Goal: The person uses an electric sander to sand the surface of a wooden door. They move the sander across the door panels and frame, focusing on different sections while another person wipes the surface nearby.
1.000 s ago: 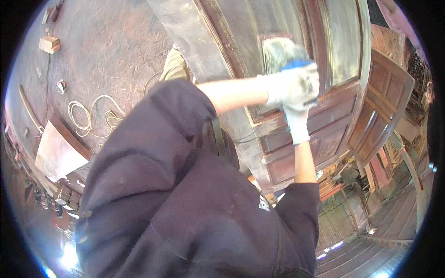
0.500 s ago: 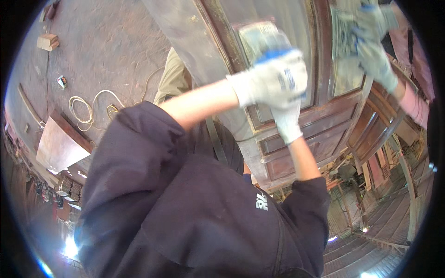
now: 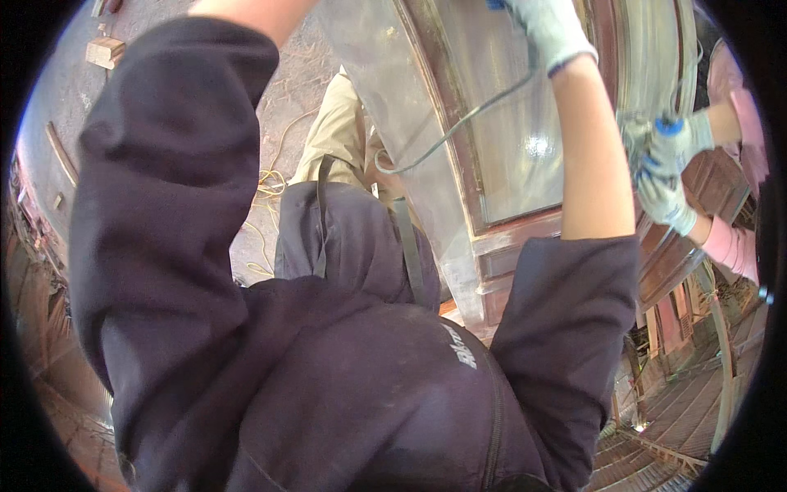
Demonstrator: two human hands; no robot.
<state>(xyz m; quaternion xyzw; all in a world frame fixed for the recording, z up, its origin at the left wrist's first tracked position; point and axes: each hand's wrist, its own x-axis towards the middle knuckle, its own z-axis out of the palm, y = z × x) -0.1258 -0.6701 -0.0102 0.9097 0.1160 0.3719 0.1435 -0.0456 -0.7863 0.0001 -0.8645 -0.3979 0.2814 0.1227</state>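
My left forearm [image 3: 254, 10] runs out past the upper edge, so my left hand is out of sight. At the top, my right hand [image 3: 551, 31] in a whitish work glove reaches over the glazed upper part of a dark wooden door [image 3: 516, 227]. Its fingers are closed and partly cut off by the edge, where a blue piece of a hand-held sander [image 3: 496, 3] shows. A grey-green cord [image 3: 467, 117] trails from beside this hand down across the door. Most of the sander lies outside the picture.
On the right, a co-worker's two gloved hands [image 3: 670, 176] hold a blue-topped tool [image 3: 669, 126] against the door. A wooden block [image 3: 105, 52] lies on the floor at far left. Thin yellow cables [image 3: 266, 184] coil near my legs.
Both my hands have moved up and away across the door, the left one out of view. The sander has gone almost out of the picture, and its cord now shows. The co-worker's hands have shifted lower.
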